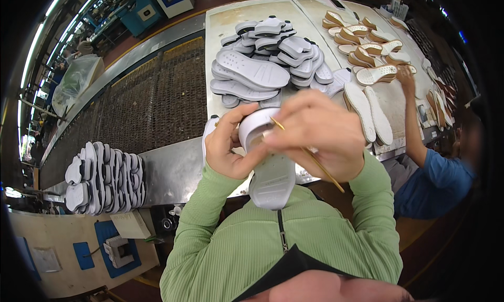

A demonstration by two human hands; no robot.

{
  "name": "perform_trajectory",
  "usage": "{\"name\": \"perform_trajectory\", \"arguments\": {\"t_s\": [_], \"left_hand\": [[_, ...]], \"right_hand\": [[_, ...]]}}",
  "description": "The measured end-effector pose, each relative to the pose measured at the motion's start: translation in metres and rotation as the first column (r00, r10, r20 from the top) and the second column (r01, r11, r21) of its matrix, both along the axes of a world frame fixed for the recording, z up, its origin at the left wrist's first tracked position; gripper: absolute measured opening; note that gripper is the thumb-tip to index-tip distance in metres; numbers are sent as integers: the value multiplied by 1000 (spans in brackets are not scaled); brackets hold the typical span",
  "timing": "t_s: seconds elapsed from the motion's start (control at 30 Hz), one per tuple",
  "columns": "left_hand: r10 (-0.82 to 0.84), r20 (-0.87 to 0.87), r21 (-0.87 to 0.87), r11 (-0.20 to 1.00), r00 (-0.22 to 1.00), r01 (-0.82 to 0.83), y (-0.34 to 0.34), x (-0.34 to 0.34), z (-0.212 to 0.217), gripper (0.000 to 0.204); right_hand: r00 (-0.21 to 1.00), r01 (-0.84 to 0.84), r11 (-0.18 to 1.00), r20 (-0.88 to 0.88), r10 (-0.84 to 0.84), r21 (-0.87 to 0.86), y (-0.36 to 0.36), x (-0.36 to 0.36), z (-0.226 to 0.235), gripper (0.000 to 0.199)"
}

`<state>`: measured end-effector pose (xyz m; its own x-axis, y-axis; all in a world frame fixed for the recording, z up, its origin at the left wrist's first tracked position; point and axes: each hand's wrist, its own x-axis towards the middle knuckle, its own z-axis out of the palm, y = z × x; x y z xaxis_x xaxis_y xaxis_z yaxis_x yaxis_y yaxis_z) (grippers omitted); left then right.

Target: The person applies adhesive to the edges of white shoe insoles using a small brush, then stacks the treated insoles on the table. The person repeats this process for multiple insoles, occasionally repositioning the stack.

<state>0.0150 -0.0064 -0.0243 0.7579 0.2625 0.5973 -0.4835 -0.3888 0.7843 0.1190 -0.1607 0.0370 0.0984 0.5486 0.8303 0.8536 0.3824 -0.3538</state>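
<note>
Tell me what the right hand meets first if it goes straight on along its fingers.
Most likely the white sole held by the left hand: the right hand points left at it, perhaps already touching; depth there is unclear.

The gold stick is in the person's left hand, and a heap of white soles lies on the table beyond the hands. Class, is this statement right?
Not quite: the hand is wrong. The head view shows the gold stick in the person's right hand, not the left hand. The heap of white soles does lie on the table beyond the hands.
</note>
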Motion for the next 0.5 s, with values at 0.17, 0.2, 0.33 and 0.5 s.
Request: {"name": "perform_trajectory", "arguments": {"t_s": [0.17, 0.2, 0.33, 0.5], "left_hand": [[85, -300, -16, 995, 950, -94, 43, 5, -5, 43], [76, -383, -82, 990, 921, -116, 55, 9, -8, 40], [209, -406, -71, 963, 890, -259, 94, 36, -23, 34], [301, -223, -317, 877, 927, -361, 144, 97, -41, 47]], "right_hand": [[991, 3, 1000, -134, -3, -2, -28, -1, 2, 25], [984, 28, 1000, -174, -28, 0, -31, 0, 2, 25], [971, 47, 995, -239, -24, 89, -38, 4, 0, 25], [975, 29, 997, -222, -12, 71, -40, 8, 2, 23]]}}
